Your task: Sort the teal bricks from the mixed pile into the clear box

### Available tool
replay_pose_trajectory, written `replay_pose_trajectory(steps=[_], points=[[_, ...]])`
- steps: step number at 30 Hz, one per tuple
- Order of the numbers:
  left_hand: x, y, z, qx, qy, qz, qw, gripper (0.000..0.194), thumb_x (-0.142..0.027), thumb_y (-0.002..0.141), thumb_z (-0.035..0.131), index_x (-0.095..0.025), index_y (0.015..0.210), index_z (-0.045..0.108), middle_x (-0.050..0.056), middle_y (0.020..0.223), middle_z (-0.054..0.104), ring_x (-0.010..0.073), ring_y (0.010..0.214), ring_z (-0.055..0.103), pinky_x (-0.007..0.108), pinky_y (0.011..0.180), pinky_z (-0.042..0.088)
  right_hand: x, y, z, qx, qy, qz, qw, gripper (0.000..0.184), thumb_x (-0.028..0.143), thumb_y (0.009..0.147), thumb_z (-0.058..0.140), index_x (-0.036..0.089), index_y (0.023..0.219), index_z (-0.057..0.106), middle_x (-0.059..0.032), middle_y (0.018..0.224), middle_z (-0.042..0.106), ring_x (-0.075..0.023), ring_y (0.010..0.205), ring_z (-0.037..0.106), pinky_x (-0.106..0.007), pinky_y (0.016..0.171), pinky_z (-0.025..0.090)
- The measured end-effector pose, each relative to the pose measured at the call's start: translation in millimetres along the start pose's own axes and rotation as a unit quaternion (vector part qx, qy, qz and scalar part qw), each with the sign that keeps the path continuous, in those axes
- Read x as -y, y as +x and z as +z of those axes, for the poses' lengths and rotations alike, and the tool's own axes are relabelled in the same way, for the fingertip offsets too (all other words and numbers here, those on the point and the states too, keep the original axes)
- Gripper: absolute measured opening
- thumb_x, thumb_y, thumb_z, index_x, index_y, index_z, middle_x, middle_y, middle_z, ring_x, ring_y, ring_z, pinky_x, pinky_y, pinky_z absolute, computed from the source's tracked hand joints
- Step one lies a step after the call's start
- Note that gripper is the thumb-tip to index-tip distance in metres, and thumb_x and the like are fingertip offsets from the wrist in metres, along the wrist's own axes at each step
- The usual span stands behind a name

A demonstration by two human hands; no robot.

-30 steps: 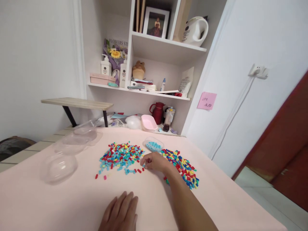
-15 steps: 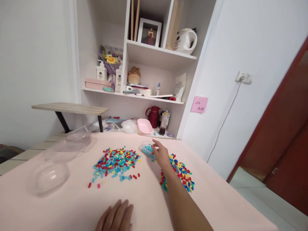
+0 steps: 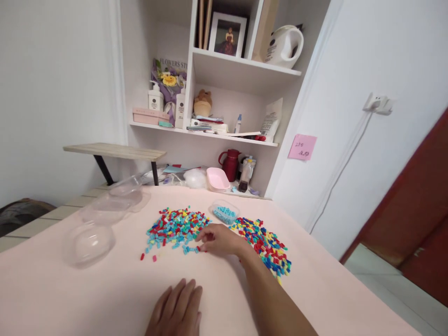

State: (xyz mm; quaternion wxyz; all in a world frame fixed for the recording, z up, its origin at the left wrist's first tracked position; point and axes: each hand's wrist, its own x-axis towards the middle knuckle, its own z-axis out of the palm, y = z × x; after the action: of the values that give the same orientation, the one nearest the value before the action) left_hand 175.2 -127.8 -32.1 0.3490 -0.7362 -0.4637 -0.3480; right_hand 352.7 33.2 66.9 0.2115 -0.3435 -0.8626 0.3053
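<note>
My right hand (image 3: 217, 240) reaches over the pink table (image 3: 105, 298) with fingertips pinched at the near right edge of a pile of small blue, red and yellow beads (image 3: 173, 227); what they pinch is too small to name. A second bead pile (image 3: 268, 247) lies to the right of that wrist. Behind the hand stands a small clear container of blue beads (image 3: 226, 212). Near the table's front edge my left hand (image 3: 177, 310) lies flat, fingers stretched out, holding nothing.
Clear plastic bowls and lids (image 3: 101, 219) sit at the table's left. Behind the table are white shelves (image 3: 227, 74) with bottles, a picture frame and a kettle, a pink dish (image 3: 217, 178), a red jug (image 3: 230, 164). A red door (image 3: 416, 214) stands at right.
My right hand has come back from the small container of blue beads to the near edge of the left bead pile. The left hand stayed flat on the table.
</note>
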Motion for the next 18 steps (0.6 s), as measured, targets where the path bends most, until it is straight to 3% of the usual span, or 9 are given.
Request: replay_pose_trajectory(steps=[3,6,11,15,18], points=[[-0.4,1.5,-1.2,-0.004,-0.003,0.000,1.000,0.030,-0.018,0.090,0.043,-0.026,0.111,0.063,-0.002,0.111,0.074,0.0164,0.104,0.064,0.036,0.097,0.039,2.3,2.4,5.1,0.017,-0.050,-0.028,0.998,0.031,0.022,0.064,0.082,0.023,0.095,0.076,0.0023,0.079,0.060,-0.0120,0.071,0.053,-0.021,0.065,0.040],[2.8,4.0,-3.5,-0.021,-0.002,0.002,1.000,0.029,-0.018,0.091,0.042,-0.026,0.109,0.064,-0.002,0.109,0.074,0.0157,0.103,0.064,0.034,0.097,0.039,3.0,4.4,6.4,0.027,-0.072,-0.029,0.997,0.028,0.021,0.065,0.082,0.023,0.092,0.075,0.0034,0.075,0.057,-0.0117,0.071,0.051,-0.020,0.064,0.038],[6.3,4.2,-2.8,-0.004,0.008,0.046,0.999,0.028,-0.023,0.090,0.047,-0.027,0.112,0.064,-0.004,0.112,0.073,0.0136,0.103,0.063,0.030,0.095,0.039,4.8,4.1,7.4,0.031,-0.089,-0.043,0.995,0.026,0.021,0.067,0.081,0.023,0.092,0.074,0.0038,0.077,0.052,-0.0119,0.073,0.050,-0.020,0.066,0.037],[-1.9,-0.2,4.9,-0.047,-0.026,-0.040,0.998,0.031,-0.020,0.092,0.038,-0.027,0.107,0.064,-0.001,0.105,0.074,0.0163,0.102,0.064,0.035,0.100,0.037,7.8,2.1,7.2,0.026,-0.076,-0.054,0.995,0.022,0.019,0.068,0.079,0.023,0.089,0.074,0.0029,0.078,0.050,-0.0122,0.075,0.050,-0.020,0.068,0.039],[-3.8,-3.4,6.6,-0.022,-0.018,-0.031,0.999,0.032,-0.017,0.091,0.040,-0.027,0.111,0.063,0.000,0.108,0.074,0.0167,0.104,0.064,0.035,0.101,0.038,8.9,0.9,1.9,-0.007,-0.024,-0.047,0.999,0.018,0.022,0.072,0.077,0.023,0.089,0.075,0.0010,0.083,0.053,-0.0123,0.074,0.051,-0.021,0.068,0.042]])
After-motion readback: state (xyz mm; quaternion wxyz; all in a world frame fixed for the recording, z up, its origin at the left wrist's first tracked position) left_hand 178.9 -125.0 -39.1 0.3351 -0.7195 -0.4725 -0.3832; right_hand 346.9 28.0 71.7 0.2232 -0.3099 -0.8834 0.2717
